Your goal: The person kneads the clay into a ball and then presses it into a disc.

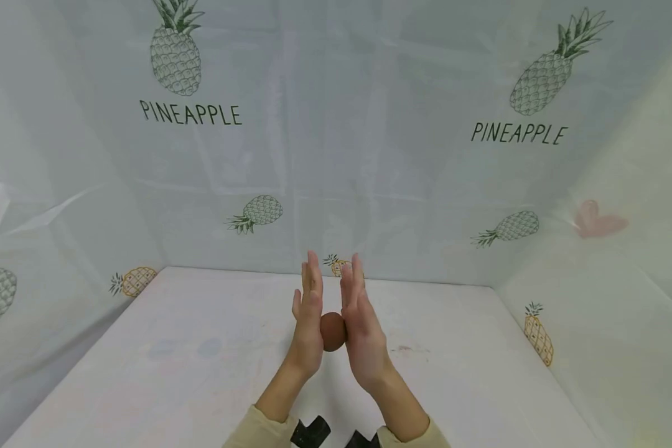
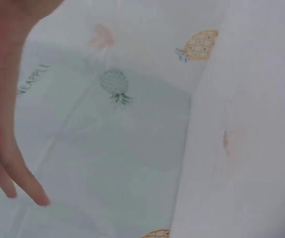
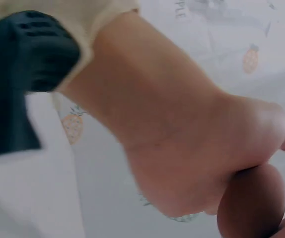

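From the head view, a single round reddish-brown ball of clay-like material (image 1: pixel 332 331) sits squeezed between two flat palms, raised a little above the white desk (image 1: pixel 201 361). The left hand (image 1: pixel 309 317) and the right hand (image 1: pixel 360 323) stand upright facing each other, fingers straight and close together, pointing away from the person; neither hand curls around the ball, they simply press it from both sides, which is what keeps it from dropping. Beige sleeves (image 1: pixel 257 429) cover both forearms, and two black wrist-mounted camera housings (image 1: pixel 310 432) show at the bottom edge. A translucent white plastic sheet printed with pineapples (image 1: pixel 369 155) walls the desk on three sides.

In the left wrist view, only the edge of the left hand's palm and straight fingers (image 2: pixel 18 168) show, set against the printed sheet and the white desk, which bears a faint reddish smear (image 2: pixel 227 139). The ball does not appear here.

In the right wrist view, the heel of the other person's-side hand, the left one (image 3: pixel 192 148), fills the frame, and the brown ball bulges out beneath it at the lower right, touching the palm.
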A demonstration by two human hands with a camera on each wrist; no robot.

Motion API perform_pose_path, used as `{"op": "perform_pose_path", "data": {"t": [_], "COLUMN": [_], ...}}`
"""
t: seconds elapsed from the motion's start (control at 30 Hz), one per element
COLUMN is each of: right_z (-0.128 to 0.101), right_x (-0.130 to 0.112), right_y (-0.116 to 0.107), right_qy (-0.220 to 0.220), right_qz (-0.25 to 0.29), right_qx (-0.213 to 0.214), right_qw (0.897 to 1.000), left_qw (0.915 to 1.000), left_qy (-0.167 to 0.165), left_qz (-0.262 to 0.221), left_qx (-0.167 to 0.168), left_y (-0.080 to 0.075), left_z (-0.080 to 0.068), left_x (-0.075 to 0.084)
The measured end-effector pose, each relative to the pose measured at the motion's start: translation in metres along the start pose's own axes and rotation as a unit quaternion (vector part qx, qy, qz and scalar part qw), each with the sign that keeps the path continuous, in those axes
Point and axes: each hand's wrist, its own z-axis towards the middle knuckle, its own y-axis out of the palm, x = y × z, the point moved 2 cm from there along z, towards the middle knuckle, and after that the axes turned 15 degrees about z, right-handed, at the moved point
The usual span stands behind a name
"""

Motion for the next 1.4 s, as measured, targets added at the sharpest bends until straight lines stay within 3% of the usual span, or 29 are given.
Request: {"op": "perform_pose_path", "data": {"t": [0.17,0.27,0.37,0.47,0.63,0.87,0.97,1.13,1.27,1.4], "right_z": [0.002,0.006,0.009,0.009,0.003,-0.001,-0.001,0.003,0.007,0.009], "right_x": [-0.005,0.003,0.012,0.020,0.018,-0.004,-0.011,-0.014,-0.006,0.007], "right_y": [-0.017,-0.025,-0.024,-0.017,-0.001,0.003,-0.003,-0.017,-0.028,-0.031], "right_qy": [-0.041,-0.022,0.015,0.043,0.060,-0.015,-0.048,-0.066,-0.052,-0.017], "right_qz": [0.004,0.018,0.029,0.012,-0.010,0.000,0.002,-0.001,-0.001,-0.001], "right_qx": [0.037,0.051,0.042,0.023,-0.004,-0.026,-0.017,-0.002,0.006,0.007], "right_qw": [0.998,0.998,0.999,0.999,0.998,1.000,0.999,0.998,0.999,1.000], "left_qw": [0.9986,0.9965,0.9953,0.9963,0.9994,0.9999,0.9995,0.9969,0.9952,0.9962], "left_qy": [0.024,0.054,0.074,0.068,0.022,-0.003,0.005,0.028,0.047,0.061], "left_qz": [0.032,0.049,0.060,0.051,0.015,-0.014,-0.027,-0.055,-0.064,-0.048], "left_qx": [-0.034,-0.040,-0.019,0.007,0.022,0.006,-0.015,-0.050,-0.057,-0.039], "left_y": [0.017,0.023,0.019,0.008,-0.009,0.000,0.010,0.023,0.025,0.019], "left_z": [-0.006,-0.010,-0.010,-0.008,-0.002,-0.001,-0.004,-0.010,-0.014,-0.015], "left_x": [0.007,0.014,0.019,0.016,0.004,-0.004,-0.004,0.005,0.015,0.020]}}
